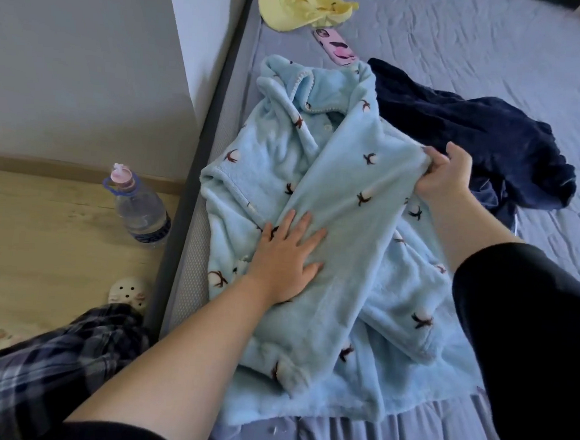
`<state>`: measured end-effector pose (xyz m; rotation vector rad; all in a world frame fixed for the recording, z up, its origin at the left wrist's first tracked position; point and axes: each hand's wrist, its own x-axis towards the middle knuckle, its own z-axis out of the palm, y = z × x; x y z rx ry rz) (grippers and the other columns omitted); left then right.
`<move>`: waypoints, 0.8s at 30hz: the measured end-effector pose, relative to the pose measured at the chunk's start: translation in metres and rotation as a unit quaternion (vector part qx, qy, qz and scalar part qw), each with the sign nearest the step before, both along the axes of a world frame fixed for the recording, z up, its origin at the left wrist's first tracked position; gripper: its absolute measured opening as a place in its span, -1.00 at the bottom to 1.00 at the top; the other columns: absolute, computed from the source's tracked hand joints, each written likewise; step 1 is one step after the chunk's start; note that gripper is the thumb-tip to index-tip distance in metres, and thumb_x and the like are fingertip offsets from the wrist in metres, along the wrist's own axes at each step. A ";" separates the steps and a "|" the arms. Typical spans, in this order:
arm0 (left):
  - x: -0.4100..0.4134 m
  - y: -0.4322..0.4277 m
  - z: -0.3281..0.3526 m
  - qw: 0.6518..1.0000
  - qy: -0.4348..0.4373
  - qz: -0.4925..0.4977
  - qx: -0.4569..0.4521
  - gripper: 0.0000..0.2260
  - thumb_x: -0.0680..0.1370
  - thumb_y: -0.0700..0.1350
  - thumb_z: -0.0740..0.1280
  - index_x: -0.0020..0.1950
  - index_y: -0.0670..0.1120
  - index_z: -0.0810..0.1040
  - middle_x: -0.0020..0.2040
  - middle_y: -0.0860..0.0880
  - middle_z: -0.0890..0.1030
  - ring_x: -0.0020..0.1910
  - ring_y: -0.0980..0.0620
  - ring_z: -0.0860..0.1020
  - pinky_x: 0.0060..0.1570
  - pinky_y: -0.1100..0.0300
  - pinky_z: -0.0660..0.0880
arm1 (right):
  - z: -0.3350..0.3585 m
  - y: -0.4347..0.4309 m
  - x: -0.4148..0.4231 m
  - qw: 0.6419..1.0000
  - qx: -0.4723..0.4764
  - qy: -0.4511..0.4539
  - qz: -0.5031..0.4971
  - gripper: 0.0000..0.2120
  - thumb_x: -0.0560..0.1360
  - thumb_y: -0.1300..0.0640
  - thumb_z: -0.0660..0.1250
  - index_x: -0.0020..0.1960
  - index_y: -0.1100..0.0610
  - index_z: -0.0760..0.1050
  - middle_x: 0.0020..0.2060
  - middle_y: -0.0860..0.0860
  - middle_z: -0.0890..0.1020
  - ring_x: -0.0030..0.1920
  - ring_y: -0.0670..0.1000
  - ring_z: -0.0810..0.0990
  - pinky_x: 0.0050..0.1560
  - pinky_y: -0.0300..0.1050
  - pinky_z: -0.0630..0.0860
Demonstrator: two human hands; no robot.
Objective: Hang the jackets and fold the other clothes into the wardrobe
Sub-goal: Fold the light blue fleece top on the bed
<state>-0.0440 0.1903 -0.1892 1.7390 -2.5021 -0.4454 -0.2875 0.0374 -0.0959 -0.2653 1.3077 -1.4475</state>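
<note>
No readable text anywhere; water bottle has a blue label band, its print too blurred to read.

Left hand: flat, palm down, fingers straight and spread, pointing to 1 o'clock.
Right hand: fingers curled, pinching fabric, at 2 o'clock from the left.
Forearms: bare, dark sleeves pushed up.

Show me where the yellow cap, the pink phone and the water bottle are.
yellow cap (296, 9), head view, on its crown.
pink phone (335, 47), head view, middle of its back.
water bottle (140, 209), head view, on its clear body.
</note>
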 end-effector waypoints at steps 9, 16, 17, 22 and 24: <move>0.000 0.002 0.000 1.000 0.006 0.012 -0.011 -0.41 0.59 0.23 -0.04 0.56 0.12 -0.15 0.58 0.00 -0.21 0.54 -0.03 -0.24 0.46 -0.19 -0.15 | -0.014 -0.003 0.024 0.857 0.086 0.496 0.112 -0.38 0.56 0.16 0.16 0.56 0.06 0.00 0.48 0.05 0.22 0.41 0.07 0.29 0.30 -0.13 0.27; -0.002 0.011 0.006 0.998 -0.052 -0.003 -0.037 -0.39 0.58 0.25 -0.06 0.57 0.02 -0.06 0.58 -0.01 -0.17 0.53 -0.05 -0.28 0.44 -0.17 -0.23 | -0.063 0.069 0.059 0.549 -0.051 0.779 0.298 -0.48 0.55 0.09 0.14 0.50 0.03 0.20 0.53 0.08 0.13 0.53 0.08 0.01 0.47 0.18 -0.13; -0.002 0.015 0.006 0.998 -0.056 -0.013 -0.039 -0.38 0.58 0.25 -0.05 0.57 0.01 -0.03 0.58 -0.01 -0.16 0.53 -0.04 -0.29 0.44 -0.16 -0.25 | -0.073 0.078 0.054 0.515 -0.052 0.774 0.365 -0.51 0.59 0.04 0.09 0.51 0.03 0.18 0.53 0.04 0.13 0.53 0.03 0.01 0.46 0.20 -0.12; 0.001 0.024 0.008 0.997 -0.064 -0.009 -0.029 -0.37 0.58 0.27 -0.05 0.58 0.01 -0.06 0.58 0.00 -0.19 0.52 -0.05 -0.30 0.43 -0.18 -0.26 | -0.071 0.094 0.039 0.534 0.022 0.758 0.373 -0.45 0.62 -0.11 -0.01 0.55 0.06 0.04 0.56 0.02 0.01 0.55 0.00 -0.09 0.47 0.19 -0.20; 0.011 0.020 0.011 0.998 -0.048 0.029 -0.015 -0.40 0.60 0.24 -0.05 0.57 0.05 -0.10 0.58 0.00 -0.20 0.53 -0.04 -0.27 0.45 -0.19 -0.18 | -0.067 0.116 0.052 0.527 -0.041 0.762 0.375 -0.41 0.60 -0.13 0.03 0.56 0.05 0.02 0.56 0.03 0.00 0.55 0.01 -0.10 0.47 0.16 -0.20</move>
